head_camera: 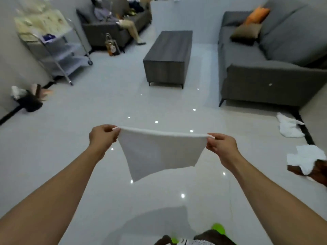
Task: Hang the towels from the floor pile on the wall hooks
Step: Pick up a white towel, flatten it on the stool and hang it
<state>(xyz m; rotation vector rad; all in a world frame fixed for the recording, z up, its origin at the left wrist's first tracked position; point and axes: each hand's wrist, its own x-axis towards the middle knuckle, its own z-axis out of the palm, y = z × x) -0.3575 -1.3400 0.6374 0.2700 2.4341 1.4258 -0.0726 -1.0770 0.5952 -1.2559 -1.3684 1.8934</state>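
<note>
Head view: left hand (102,137) and right hand (221,145) each pinch a top corner of 1 white towel (159,152), stretched between them and hanging clear of the floor. To hang it well, I'd keep the top edge taut and level, then drape its middle over a hook. No wall hooks visible here, so the target spot is unknown. More white towels (290,128) lie on the floor at right; the nearer one (307,159) partly covers something brown cut off by the frame edge.
</note>
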